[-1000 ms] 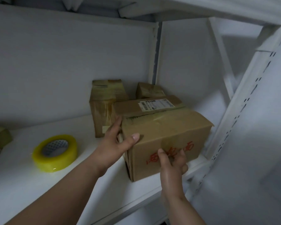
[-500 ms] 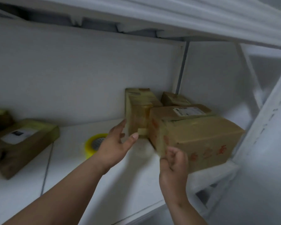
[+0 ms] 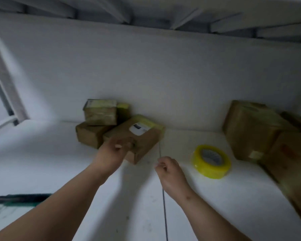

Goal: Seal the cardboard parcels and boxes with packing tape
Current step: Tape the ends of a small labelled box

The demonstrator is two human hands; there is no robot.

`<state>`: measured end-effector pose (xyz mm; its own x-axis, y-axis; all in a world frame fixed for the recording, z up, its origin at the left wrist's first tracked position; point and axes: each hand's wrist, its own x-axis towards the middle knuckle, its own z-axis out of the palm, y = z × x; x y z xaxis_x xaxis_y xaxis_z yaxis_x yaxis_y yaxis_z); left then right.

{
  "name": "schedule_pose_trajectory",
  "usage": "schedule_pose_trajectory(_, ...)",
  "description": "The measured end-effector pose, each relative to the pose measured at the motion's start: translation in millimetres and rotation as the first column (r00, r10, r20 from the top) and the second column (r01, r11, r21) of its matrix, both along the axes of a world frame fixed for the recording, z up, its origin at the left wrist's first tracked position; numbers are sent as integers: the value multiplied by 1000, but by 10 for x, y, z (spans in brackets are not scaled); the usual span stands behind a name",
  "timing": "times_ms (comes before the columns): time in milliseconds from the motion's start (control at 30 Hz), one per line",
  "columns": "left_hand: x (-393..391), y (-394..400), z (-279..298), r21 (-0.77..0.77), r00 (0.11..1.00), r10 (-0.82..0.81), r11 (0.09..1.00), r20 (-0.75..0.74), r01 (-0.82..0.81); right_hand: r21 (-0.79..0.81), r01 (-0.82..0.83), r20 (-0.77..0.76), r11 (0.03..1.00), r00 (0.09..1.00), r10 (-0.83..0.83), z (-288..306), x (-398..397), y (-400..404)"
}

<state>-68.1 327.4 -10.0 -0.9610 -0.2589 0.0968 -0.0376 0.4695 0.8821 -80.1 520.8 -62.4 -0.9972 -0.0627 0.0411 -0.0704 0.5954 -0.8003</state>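
Yellow roll of packing tape point(image 3: 211, 160) lies flat on the white shelf point(image 3: 59, 162), near its right end, untouched. Right hand point(image 3: 170, 173) hovers loosely curled, holding nothing. Left hand point(image 3: 111, 152) reaches the flat labelled brown cardboard parcel point(image 3: 137, 136); grip cannot be told through blur. Two small stacked cardboard boxes point(image 3: 97, 119) sit behind, against the back wall.

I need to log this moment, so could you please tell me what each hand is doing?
Left hand: reaching onto the flat brown cardboard parcel; grip blurred, cannot tell.
Right hand: loosely curled, holding nothing.
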Motion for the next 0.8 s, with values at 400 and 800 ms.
schedule_pose_trajectory(400,-121,-925,-240,-194,978,165,971,128,-138,620,-186,30,762,976,214,-36,-779,-900)
schedule_pose_trajectory(800,-67,-1701,-252,-171,990,17,985,139,7,591,53,-161,805,985,54,-288,-416,-991)
